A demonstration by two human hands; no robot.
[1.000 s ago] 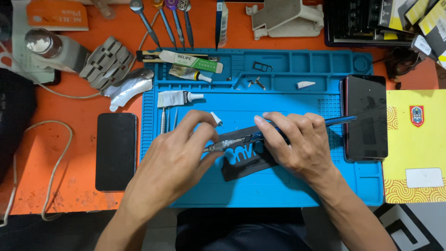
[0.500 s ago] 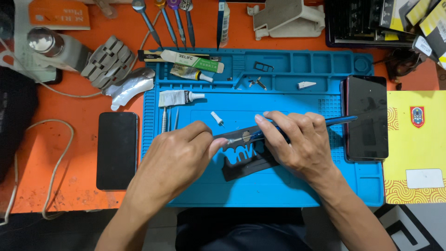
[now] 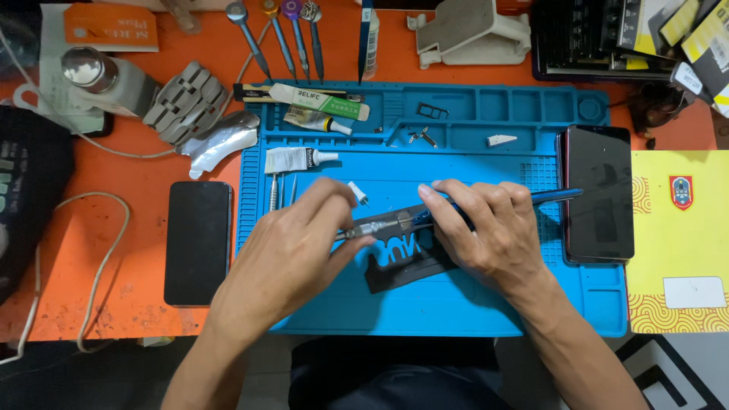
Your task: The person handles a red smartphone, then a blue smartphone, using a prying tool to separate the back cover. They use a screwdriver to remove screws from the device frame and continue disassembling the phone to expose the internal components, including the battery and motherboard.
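Hands meet over the middle of a blue work mat (image 3: 456, 304) that lies on an orange worktop (image 3: 129, 228). The left hand (image 3: 292, 247) is closed on the silver front end of a slim tool (image 3: 383, 225), pinched between thumb and fingers, while the right hand (image 3: 486, 231) grips the same tool's blue handle, whose rear end sticks out past the fingers toward the right. Just under both hands one dark flat part (image 3: 406, 262) with a comb-like cut edge lies on the mat, touched by the right hand. Two phones lie screen-dark: one black phone (image 3: 197, 241) on the worktop left of the mat, one dark phone (image 3: 598, 193) on the mat's right edge. Three glue tubes rest at the mat's upper left: a white and green tube (image 3: 319, 99), a smaller yellowish tube (image 3: 315, 120) and a white tube (image 3: 296, 159). Four screwdrivers (image 3: 281, 34) lie side by side above the mat. One small white cap (image 3: 357, 191) sits just beside the left hand's fingers. One yellow card (image 3: 680, 243) lies right of the mat.
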